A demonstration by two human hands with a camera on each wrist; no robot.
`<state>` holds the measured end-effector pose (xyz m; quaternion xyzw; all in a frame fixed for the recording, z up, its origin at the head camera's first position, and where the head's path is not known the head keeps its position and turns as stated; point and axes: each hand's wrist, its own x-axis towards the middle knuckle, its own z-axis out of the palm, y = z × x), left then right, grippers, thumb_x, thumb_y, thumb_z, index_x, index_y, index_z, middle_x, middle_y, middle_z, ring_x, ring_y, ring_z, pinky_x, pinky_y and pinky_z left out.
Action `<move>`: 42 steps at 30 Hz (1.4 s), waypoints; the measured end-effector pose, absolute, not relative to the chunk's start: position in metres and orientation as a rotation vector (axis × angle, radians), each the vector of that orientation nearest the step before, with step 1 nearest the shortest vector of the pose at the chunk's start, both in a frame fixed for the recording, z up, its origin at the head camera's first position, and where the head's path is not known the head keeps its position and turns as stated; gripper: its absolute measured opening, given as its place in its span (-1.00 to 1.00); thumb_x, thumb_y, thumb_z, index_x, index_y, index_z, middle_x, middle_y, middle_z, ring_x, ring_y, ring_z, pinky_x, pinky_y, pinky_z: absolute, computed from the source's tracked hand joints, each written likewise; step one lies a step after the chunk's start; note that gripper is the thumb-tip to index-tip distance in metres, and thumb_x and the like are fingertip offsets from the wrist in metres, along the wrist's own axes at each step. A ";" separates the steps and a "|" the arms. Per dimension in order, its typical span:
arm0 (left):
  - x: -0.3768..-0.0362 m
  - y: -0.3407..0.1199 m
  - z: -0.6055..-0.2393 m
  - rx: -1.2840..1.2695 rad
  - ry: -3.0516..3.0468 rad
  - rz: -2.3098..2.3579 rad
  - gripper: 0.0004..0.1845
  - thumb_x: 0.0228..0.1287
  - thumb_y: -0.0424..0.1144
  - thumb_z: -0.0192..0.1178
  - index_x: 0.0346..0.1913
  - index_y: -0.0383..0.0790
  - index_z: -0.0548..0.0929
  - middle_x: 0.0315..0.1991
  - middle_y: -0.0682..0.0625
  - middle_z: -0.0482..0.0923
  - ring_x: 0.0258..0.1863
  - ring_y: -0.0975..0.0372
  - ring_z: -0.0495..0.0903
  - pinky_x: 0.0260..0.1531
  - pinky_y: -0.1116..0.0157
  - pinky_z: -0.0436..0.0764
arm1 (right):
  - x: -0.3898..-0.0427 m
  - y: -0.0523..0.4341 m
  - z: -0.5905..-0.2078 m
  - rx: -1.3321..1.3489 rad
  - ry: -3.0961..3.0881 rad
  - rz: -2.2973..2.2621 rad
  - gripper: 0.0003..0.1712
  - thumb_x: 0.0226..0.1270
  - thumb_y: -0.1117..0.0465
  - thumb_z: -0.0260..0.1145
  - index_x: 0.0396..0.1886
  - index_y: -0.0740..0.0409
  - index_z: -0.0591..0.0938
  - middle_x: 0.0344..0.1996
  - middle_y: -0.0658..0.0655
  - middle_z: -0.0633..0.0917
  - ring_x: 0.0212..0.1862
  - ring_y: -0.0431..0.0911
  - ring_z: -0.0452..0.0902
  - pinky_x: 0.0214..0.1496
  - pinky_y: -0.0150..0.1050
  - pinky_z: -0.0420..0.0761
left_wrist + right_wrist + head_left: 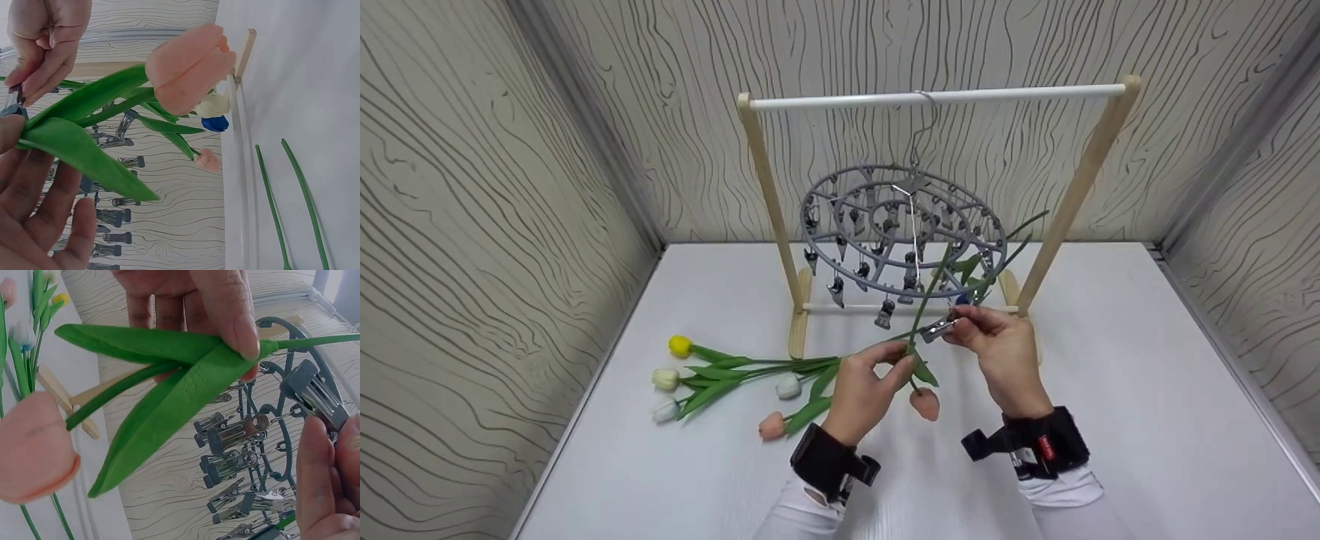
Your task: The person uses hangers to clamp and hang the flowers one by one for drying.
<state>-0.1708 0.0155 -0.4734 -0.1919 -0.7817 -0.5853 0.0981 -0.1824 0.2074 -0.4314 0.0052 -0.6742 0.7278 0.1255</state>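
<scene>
My left hand [866, 390] pinches the green stem of a pink tulip [925, 403], its bloom hanging down and its bare stem pointing up past the rack's ring. My right hand [1009, 360] grips a metal clip [939, 329] of the round hanging clip rack [913, 183]. In the right wrist view that clip [316, 391] has grey tips and sits just beside the stem, right of the left thumb. The leaves [157, 422] spread below the pinch. Behind, a blue tulip [215, 123], a cream tulip [212, 106] and another pink tulip [207, 160] hang bloom down.
A wooden stand with a white bar [840, 99] holds the rack by its hook. Several grey clips [884, 315] dangle from the rings. On the white table [660, 480], to the left, lie a yellow tulip [679, 346], white tulips [788, 386] and a pink one [772, 426].
</scene>
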 end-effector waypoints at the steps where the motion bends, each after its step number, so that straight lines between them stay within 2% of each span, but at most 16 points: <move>1: -0.171 0.016 -0.473 -0.570 -2.314 -1.737 -0.76 0.42 -0.21 0.32 0.03 -0.24 0.77 -0.20 0.07 0.78 -0.16 0.34 0.70 -0.10 0.32 0.66 | -0.182 0.206 -0.432 0.017 -1.935 2.133 -0.75 0.38 0.52 0.28 -0.02 0.62 0.64 -0.32 0.04 0.79 -0.27 -0.15 0.77 -0.13 -0.24 0.75; 6: -0.173 0.019 -0.473 -0.592 -2.309 -1.713 -0.76 0.43 -0.21 0.32 0.04 -0.23 0.77 -0.19 0.05 0.78 -0.15 0.33 0.70 -0.11 0.34 0.66 | -0.180 0.203 -0.436 0.059 -1.823 2.195 -0.70 0.38 0.45 0.30 -0.02 0.66 0.62 -0.33 0.02 0.79 -0.29 -0.17 0.77 -0.13 -0.26 0.74; 11: -0.174 0.022 -0.471 -0.622 -2.291 -1.665 -0.78 0.44 -0.20 0.31 0.03 -0.21 0.77 -0.18 0.03 0.78 -0.15 0.30 0.72 -0.12 0.28 0.68 | -0.179 0.202 -0.439 0.054 -1.789 2.228 -0.69 0.38 0.41 0.32 -0.01 0.62 0.64 -0.32 0.02 0.78 -0.27 -0.18 0.77 -0.12 -0.28 0.74; 15: -0.175 0.024 -0.470 -0.628 -2.298 -1.660 -0.78 0.43 -0.21 0.32 0.02 -0.21 0.77 -0.19 0.04 0.78 -0.15 0.33 0.71 -0.11 0.32 0.67 | -0.178 0.200 -0.441 0.015 -1.783 2.237 -0.66 0.38 0.39 0.31 0.03 0.61 0.64 -0.29 0.01 0.78 -0.26 -0.18 0.76 -0.10 -0.28 0.74; 22: -0.175 0.026 -0.469 -0.636 -2.291 -1.652 -0.78 0.41 -0.24 0.33 0.01 -0.24 0.77 -0.20 0.05 0.78 -0.16 0.35 0.72 -0.10 0.34 0.67 | -0.177 0.199 -0.444 0.030 -1.700 2.328 -0.78 0.37 0.32 0.34 -0.07 0.36 0.74 -0.27 0.02 0.79 -0.24 -0.17 0.77 -0.08 -0.27 0.74; 28: -0.175 0.028 -0.470 -0.644 -2.266 -1.666 -0.80 0.40 -0.23 0.34 -0.01 -0.22 0.78 -0.22 0.06 0.78 -0.18 0.36 0.71 -0.17 0.18 0.71 | -0.177 0.199 -0.445 0.111 -1.621 2.417 -0.80 0.37 0.23 0.34 -0.13 0.27 0.75 -0.26 0.02 0.78 -0.23 -0.18 0.77 -0.07 -0.31 0.72; 30: -0.175 0.028 -0.471 -0.643 -2.262 -1.664 -0.80 0.40 -0.23 0.34 -0.01 -0.21 0.78 -0.22 0.06 0.78 -0.19 0.36 0.71 -0.19 0.19 0.71 | -0.177 0.198 -0.445 0.121 -1.587 2.463 -0.83 0.38 0.24 0.33 -0.16 0.24 0.74 -0.25 0.02 0.77 -0.22 -0.19 0.76 -0.06 -0.32 0.72; 34: -0.175 0.028 -0.471 -0.643 -2.261 -1.656 -0.80 0.41 -0.22 0.34 -0.01 -0.20 0.78 -0.22 0.06 0.78 -0.19 0.35 0.71 -0.22 0.33 0.67 | -0.176 0.197 -0.446 0.135 -1.534 2.529 -0.84 0.39 0.25 0.32 -0.16 0.26 0.73 -0.24 0.03 0.76 -0.19 -0.19 0.75 -0.05 -0.32 0.71; 42: -0.174 0.028 -0.471 -0.642 -2.248 -1.676 -0.80 0.42 -0.20 0.33 -0.02 -0.20 0.78 -0.22 0.02 0.79 -0.19 0.28 0.72 -0.22 0.29 0.68 | -0.177 0.197 -0.447 0.138 -1.529 2.545 -0.81 0.40 0.25 0.31 -0.13 0.27 0.73 -0.20 0.05 0.75 -0.15 -0.21 0.74 -0.03 -0.33 0.70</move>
